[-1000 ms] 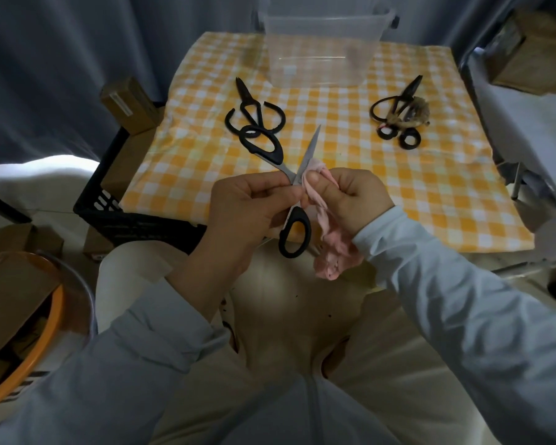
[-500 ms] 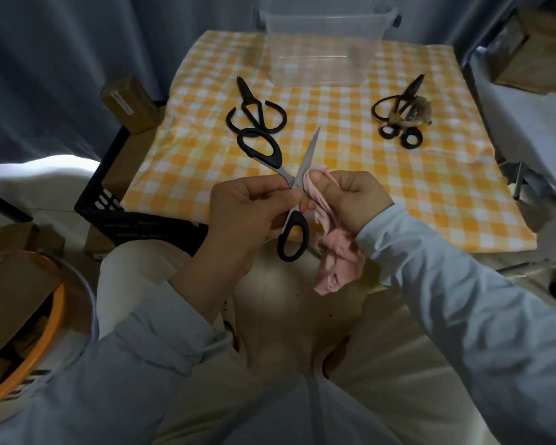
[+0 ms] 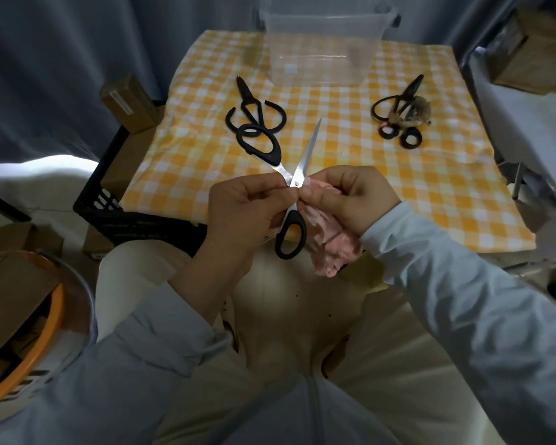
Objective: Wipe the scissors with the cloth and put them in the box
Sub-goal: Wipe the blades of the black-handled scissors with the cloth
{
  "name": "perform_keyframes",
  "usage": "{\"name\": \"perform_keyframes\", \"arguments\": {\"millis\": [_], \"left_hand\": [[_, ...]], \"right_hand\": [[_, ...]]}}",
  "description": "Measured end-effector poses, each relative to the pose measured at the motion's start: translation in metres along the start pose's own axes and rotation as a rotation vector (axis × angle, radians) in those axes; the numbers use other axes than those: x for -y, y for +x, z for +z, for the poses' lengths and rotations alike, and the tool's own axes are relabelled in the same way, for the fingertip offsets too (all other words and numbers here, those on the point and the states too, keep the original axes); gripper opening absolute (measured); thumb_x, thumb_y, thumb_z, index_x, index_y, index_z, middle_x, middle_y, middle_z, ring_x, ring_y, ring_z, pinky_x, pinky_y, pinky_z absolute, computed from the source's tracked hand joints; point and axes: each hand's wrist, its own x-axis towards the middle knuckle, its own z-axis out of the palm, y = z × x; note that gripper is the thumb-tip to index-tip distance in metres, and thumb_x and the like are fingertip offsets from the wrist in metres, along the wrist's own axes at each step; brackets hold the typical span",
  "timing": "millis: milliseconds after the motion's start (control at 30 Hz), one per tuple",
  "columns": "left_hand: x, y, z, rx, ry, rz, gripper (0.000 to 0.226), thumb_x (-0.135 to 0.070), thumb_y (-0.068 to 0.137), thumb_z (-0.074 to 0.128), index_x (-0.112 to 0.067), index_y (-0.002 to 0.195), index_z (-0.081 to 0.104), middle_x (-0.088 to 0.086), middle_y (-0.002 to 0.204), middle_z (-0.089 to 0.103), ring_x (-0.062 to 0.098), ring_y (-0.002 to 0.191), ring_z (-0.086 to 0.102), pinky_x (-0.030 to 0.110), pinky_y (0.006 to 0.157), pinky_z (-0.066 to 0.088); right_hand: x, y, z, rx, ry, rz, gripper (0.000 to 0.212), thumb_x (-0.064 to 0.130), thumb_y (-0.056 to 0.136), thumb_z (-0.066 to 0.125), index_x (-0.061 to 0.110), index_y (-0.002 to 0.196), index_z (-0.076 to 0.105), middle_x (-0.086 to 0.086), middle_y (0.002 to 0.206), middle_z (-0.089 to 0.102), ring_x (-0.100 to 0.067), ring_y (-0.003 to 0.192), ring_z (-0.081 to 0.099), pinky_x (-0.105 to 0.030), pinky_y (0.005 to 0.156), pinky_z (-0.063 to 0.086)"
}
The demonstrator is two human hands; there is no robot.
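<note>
We are in the wiping step, and nothing has been boxed yet. The steel-bladed scissors with black plastic handles point(image 3: 305, 154) are held up over the near edge of the table under a yellow-and-white checked cover point(image 3: 430, 187), opened wide into a cross. One blade points up and away from us, and one handle loop hangs down between the hands.

Our left hand point(image 3: 247, 207) has its fingers pinched together on the steel just beside the pivot. Our right hand point(image 3: 353, 200) is curled round the crumpled pink cloth point(image 3: 331, 248), with the thumb pressing it against the scissors at the pivot. The second blade runs down under that hand, so we cannot tell whether the cloth is wrapped round it.

The clear plastic box point(image 3: 325, 49) stands at the far edge of the table, well apart from the hands, and we see no scissors in it. Two more pairs lie on the table:
- all-black scissors point(image 3: 254, 107) on the left
- black scissors with a brownish clump point(image 3: 398, 106) on the right

By our judgement the task is early. This pair needs its wipe finished and then the carry to the box, and the others likely follow.
</note>
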Motion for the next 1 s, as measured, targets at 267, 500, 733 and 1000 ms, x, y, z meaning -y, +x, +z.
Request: {"name": "perform_keyframes", "arguments": {"millis": [267, 500, 733, 1000], "left_hand": [[0.000, -0.001, 0.003, 0.002, 0.001, 0.036, 0.026, 0.002, 0.080, 0.069, -0.016, 0.062, 0.070, 0.036, 0.074, 0.054, 0.030, 0.072, 0.055, 0.046, 0.073, 0.056], [0.004, 0.003, -0.004, -0.048, -0.038, -0.013, 0.032, 0.002, 0.079, 0.070, -0.021, 0.056, 0.071, 0.016, 0.074, 0.055, 0.026, 0.068, 0.053, 0.032, 0.062, 0.052], [0.002, 0.000, 0.002, -0.026, -0.023, 0.010, 0.039, 0.004, 0.079, 0.069, -0.026, 0.053, 0.069, 0.018, 0.075, 0.056, 0.026, 0.069, 0.054, 0.027, 0.062, 0.056], [-0.002, 0.001, -0.002, -0.007, -0.089, -0.069, 0.018, 0.007, 0.079, 0.067, -0.010, 0.073, 0.068, 0.001, 0.058, 0.065, 0.015, 0.055, 0.066, 0.025, 0.055, 0.056]], "right_hand": [[0.000, 0.002, 0.018, -0.306, 0.295, 0.196, 0.041, 0.019, 0.087, 0.064, -0.002, 0.055, 0.049, 0.001, 0.034, 0.046, -0.010, 0.030, 0.039, -0.014, 0.038, 0.035], [0.001, 0.003, -0.012, 0.071, 0.328, 0.275, 0.016, 0.013, 0.077, 0.066, -0.002, 0.082, 0.070, -0.014, 0.063, 0.067, -0.022, 0.056, 0.060, -0.030, 0.062, 0.054], [0.004, 0.006, -0.016, -0.010, -0.023, 0.108, 0.017, -0.008, 0.080, 0.062, -0.003, 0.095, 0.068, 0.010, 0.046, 0.062, -0.002, 0.045, 0.057, -0.018, 0.050, 0.053], [0.003, 0.001, -0.013, 0.023, 0.084, 0.051, 0.009, -0.001, 0.080, 0.064, 0.004, 0.078, 0.071, 0.001, 0.057, 0.068, -0.015, 0.056, 0.061, -0.026, 0.057, 0.053]]}}
